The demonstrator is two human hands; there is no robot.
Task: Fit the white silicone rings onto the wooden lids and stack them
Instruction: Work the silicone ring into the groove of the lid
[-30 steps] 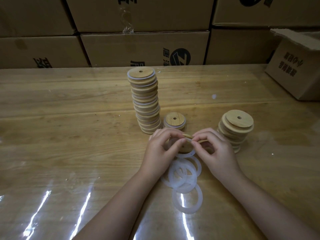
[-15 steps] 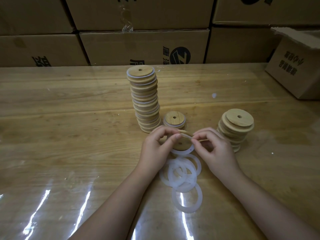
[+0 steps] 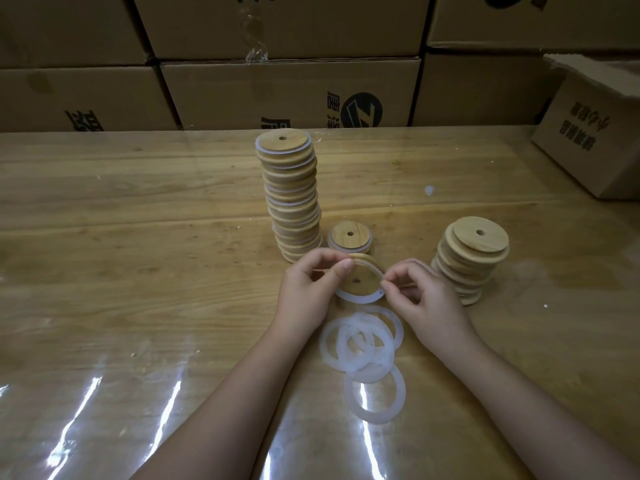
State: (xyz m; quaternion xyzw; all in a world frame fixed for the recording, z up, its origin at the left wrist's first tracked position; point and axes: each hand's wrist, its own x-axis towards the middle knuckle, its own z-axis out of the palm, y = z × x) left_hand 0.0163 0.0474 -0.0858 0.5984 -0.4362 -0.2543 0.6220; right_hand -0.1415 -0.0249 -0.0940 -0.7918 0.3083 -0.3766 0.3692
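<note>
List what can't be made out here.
- Head view: whether the ring is fully seated round the held lid; left hand and right hand cover its sides.
- Head view: lid count in the tall stack; edges too dim, too close.
- Head view: print on the top boxes; cut by frame edge.
</note>
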